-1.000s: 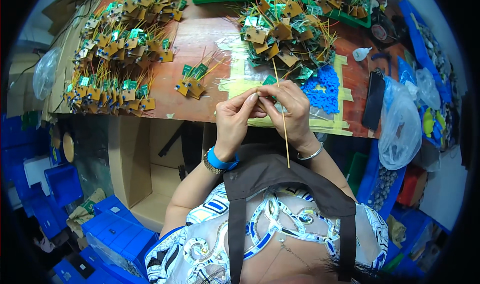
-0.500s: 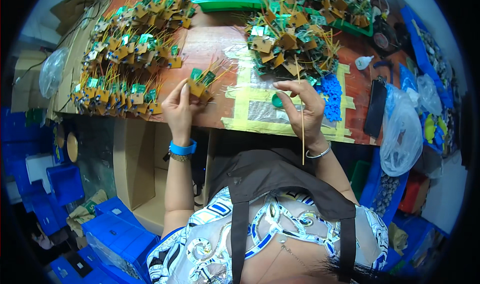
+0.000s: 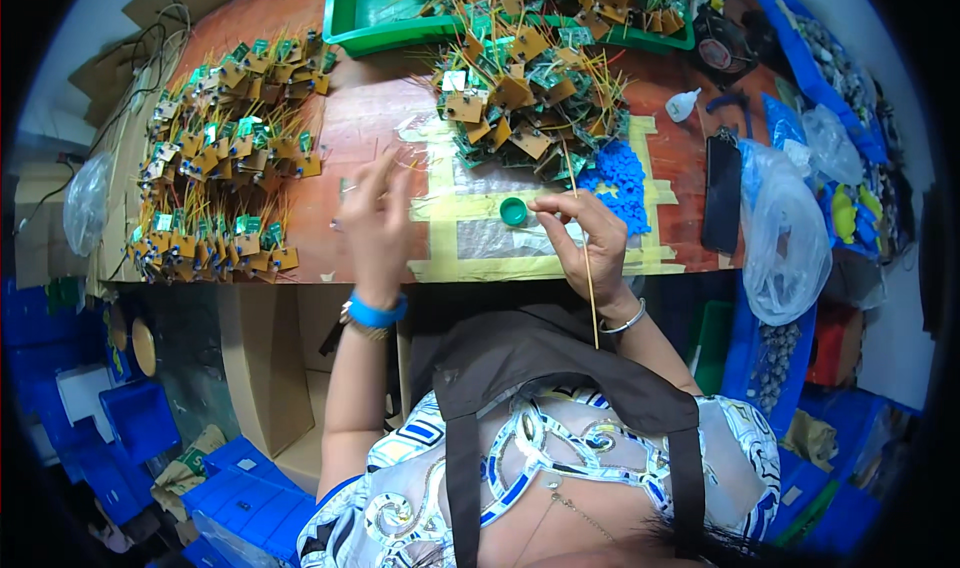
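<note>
My left hand [image 3: 378, 223], smeared by motion, hovers above the reddish table with its fingers stretched apart and nothing visible in them. Rows of small tan and green circuit boards [image 3: 225, 163] with yellow wires lie to its left. A thin wooden stick [image 3: 595, 328] is held in my right hand [image 3: 590, 243], thumb and forefinger nearly together. Close by those fingertips, a small round green cap [image 3: 514, 211] sits on the yellow-taped work area. Just beyond the cap rises a heap of wired circuit boards [image 3: 525, 93]. Small blue pieces [image 3: 622, 188] are piled beside the right hand.
Behind the heap stands a green tray [image 3: 400, 38] holding more boards. At the right are a small white bottle [image 3: 683, 106], a dark flat phone-like object [image 3: 721, 193], a clear plastic bag [image 3: 785, 248] and a black fan [image 3: 725, 43]. A cardboard box [image 3: 260, 358] stands below the table edge.
The circuit board that my left hand pinched is no longer in it, and those fingers have spread. My right hand keeps the stick; the green cap now shows fully. The whole view has shifted.
</note>
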The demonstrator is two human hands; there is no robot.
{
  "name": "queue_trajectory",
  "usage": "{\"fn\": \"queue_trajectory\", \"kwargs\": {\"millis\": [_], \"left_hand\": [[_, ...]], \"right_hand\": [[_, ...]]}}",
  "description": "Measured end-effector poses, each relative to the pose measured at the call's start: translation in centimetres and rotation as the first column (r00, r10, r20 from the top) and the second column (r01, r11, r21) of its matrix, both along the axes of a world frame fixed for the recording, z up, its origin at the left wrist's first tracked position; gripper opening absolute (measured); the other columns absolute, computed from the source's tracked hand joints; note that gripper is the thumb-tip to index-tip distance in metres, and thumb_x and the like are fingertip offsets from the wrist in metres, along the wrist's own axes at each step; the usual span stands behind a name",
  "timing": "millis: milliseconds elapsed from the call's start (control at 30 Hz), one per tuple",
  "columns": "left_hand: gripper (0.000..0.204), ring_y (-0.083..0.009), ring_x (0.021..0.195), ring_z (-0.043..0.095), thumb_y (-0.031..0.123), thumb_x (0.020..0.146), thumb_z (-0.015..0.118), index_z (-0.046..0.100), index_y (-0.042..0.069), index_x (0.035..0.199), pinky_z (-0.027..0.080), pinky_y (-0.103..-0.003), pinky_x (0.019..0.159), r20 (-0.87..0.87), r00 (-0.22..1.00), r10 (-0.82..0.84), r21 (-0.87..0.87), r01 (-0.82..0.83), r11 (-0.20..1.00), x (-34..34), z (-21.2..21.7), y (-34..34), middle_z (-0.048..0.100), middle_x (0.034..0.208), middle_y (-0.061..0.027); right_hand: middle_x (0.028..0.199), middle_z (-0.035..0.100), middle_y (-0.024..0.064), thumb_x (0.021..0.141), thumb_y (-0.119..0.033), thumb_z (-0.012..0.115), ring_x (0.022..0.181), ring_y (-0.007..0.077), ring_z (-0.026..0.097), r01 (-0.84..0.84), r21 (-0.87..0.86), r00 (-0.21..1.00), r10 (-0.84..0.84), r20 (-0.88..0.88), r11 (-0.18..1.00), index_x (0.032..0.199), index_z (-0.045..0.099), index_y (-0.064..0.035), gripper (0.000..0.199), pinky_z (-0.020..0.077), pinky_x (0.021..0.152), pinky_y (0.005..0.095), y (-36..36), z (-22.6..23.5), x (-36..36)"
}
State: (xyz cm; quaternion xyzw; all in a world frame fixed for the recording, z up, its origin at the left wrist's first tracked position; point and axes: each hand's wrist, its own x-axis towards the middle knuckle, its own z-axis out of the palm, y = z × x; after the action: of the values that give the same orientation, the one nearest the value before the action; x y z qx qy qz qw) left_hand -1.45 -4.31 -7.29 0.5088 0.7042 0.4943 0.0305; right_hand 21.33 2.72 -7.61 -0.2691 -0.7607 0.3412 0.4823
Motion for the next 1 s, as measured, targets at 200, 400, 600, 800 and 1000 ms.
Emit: {"fn": "queue_trajectory", "kwargs": {"millis": [200, 400, 600, 800, 1000], "left_hand": [[0.033, -0.0118, 0.073, 0.062, 0.021, 0.085, 0.073, 0.064, -0.002, 0.107, 0.051, -0.027, 0.061, 0.406, 0.914, 0.015, 0.031, -0.030, 0.999, 1.4, -5.2, 9.3, 0.067, 0.084, -0.0084], [0.019, -0.0066, 0.067, 0.062, 0.007, 0.085, 0.068, 0.068, -0.002, 0.102, 0.051, -0.022, 0.057, 0.536, 0.844, 0.017, 0.188, -0.139, 0.972, 1.9, -4.0, 8.5, 0.069, 0.076, -0.0036], [0.017, -0.0077, 0.068, 0.061, 0.002, 0.088, 0.063, 0.067, -0.004, 0.103, 0.050, -0.023, 0.058, 0.555, 0.823, -0.116, 0.524, -0.238, 0.818, -1.7, 1.9, 6.1, 0.068, 0.079, -0.0044], [0.022, -0.0122, 0.078, 0.065, 0.002, 0.090, 0.061, 0.067, -0.003, 0.110, 0.054, -0.026, 0.070, 0.491, 0.870, -0.049, 0.318, -0.127, 0.940, 0.5, 0.7, -0.6, 0.070, 0.093, -0.0073], [0.024, -0.0144, 0.071, 0.067, 0.002, 0.095, 0.056, 0.063, -0.007, 0.116, 0.058, -0.026, 0.065, 0.720, 0.688, -0.091, 0.186, -0.065, 0.980, 4.7, -3.7, -3.6, 0.068, 0.092, -0.0101]], "right_hand": [[0.083, 0.067, 0.0105, 0.082, 0.007, 0.066, 0.072, 0.0176, 0.062, -0.004, -0.016, 1.000, 0.004, 0.031, 1.000, 0.093, 0.067, 0.0014, 0.013, 0.0477, 0.065, 0.0257, -1.0, 0.4, -0.3], [0.084, 0.068, 0.0070, 0.085, 0.005, 0.064, 0.074, 0.0128, 0.060, -0.012, -0.188, 1.000, 0.010, -0.011, 0.982, 0.096, 0.067, 0.0022, 0.011, 0.0464, 0.069, 0.0241, -1.4, -1.4, 0.2], [0.096, 0.068, 0.0090, 0.098, -0.009, 0.052, 0.087, 0.0149, 0.061, -0.099, -0.262, 0.995, 0.100, -0.009, 0.960, 0.113, 0.063, 0.0027, 0.022, 0.0473, 0.083, 0.0273, -1.2, -1.4, 0.6], [0.088, 0.061, 0.0091, 0.100, -0.055, 0.031, 0.076, 0.0173, 0.053, -0.210, -0.208, 0.970, 0.231, 0.078, 0.955, 0.117, 0.066, -0.0006, 0.067, 0.0426, 0.073, 0.0303, -0.5, -2.2, 0.1], [0.083, 0.061, 0.0102, 0.104, -0.033, 0.039, 0.070, 0.0153, 0.056, -0.190, -0.274, 0.970, 0.223, 0.096, 0.943, 0.098, 0.067, 0.0005, 0.043, 0.0462, 0.066, 0.0273, -1.0, -2.4, -0.1]]}}
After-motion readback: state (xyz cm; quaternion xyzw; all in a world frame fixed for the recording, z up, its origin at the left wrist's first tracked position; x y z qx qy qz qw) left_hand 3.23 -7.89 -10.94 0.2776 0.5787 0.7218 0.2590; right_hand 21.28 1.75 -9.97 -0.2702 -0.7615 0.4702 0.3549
